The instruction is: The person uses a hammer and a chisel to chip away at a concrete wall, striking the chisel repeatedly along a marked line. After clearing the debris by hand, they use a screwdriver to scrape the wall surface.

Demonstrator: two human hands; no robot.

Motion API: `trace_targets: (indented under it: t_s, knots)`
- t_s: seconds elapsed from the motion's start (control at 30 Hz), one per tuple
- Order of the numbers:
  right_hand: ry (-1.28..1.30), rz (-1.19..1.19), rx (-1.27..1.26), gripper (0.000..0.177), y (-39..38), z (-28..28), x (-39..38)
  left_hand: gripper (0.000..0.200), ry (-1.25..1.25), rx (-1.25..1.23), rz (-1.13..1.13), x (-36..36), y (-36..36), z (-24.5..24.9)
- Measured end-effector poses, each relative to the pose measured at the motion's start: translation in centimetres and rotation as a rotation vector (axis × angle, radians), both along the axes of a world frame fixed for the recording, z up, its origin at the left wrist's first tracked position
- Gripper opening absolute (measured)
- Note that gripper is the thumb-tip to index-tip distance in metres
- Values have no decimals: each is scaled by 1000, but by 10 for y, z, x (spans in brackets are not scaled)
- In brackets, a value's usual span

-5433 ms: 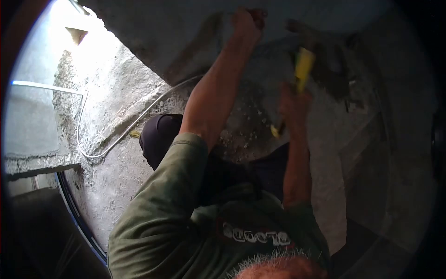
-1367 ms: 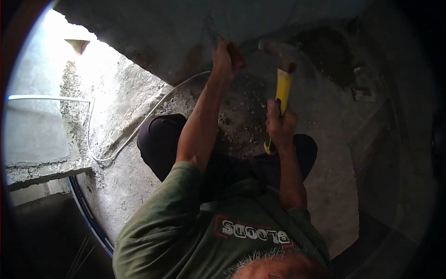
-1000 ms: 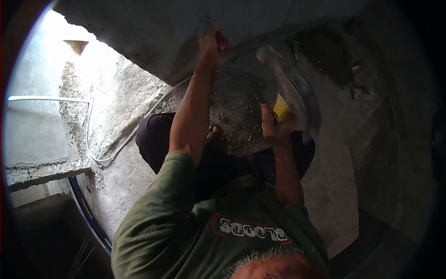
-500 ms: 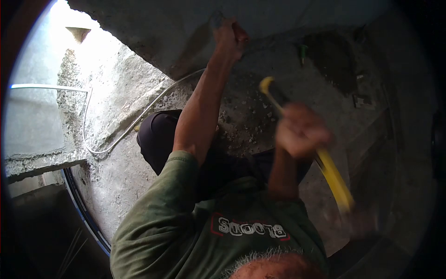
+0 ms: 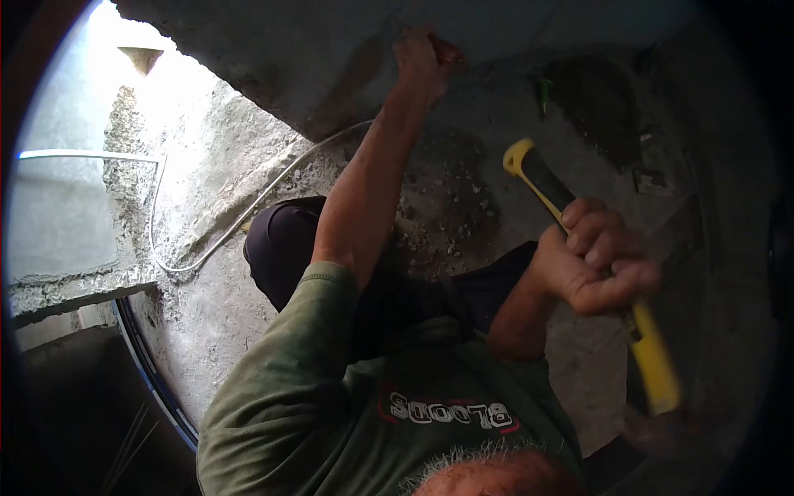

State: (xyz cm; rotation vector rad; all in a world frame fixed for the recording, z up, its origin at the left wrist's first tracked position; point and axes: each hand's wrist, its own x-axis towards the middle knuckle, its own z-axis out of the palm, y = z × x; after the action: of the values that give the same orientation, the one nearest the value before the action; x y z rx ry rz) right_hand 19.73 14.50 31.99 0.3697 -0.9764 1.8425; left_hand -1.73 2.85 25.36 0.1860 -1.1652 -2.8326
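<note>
My left hand (image 5: 420,58) is raised against the rough concrete wall (image 5: 314,58) at the top, closed around a red-handled chisel (image 5: 447,51) whose tip I cannot make out. My right hand (image 5: 592,263) is drawn back at the lower right, gripping a hammer (image 5: 653,368) by its yellow and black handle. The handle's butt points up toward the wall, and the head end is a blur near the bottom right. The two hands are far apart.
Concrete chips (image 5: 447,219) lie on the floor below the chiselled spot. A white cable (image 5: 240,219) runs across the floor at left, toward a bright opening (image 5: 124,99). My knee in dark trousers (image 5: 285,244) is bent in the middle. A green plug (image 5: 543,87) sticks from the wall.
The hammer was up near the chisel, then swung down and back to the lower right. My left hand has stayed on the chisel at the wall, shifting slightly.
</note>
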Motion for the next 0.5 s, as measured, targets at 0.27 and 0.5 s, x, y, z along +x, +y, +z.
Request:
trace_targets:
  t_s: [0.27, 0.5]
  knots:
    - [-1174, 164, 614, 20, -10, -103, -38, 31, -67, 11, 0, -2, -3, 1]
    - [-222, 50, 213, 33, 11, 4, 5, 33, 2, 108, -143, -11, -14, -4]
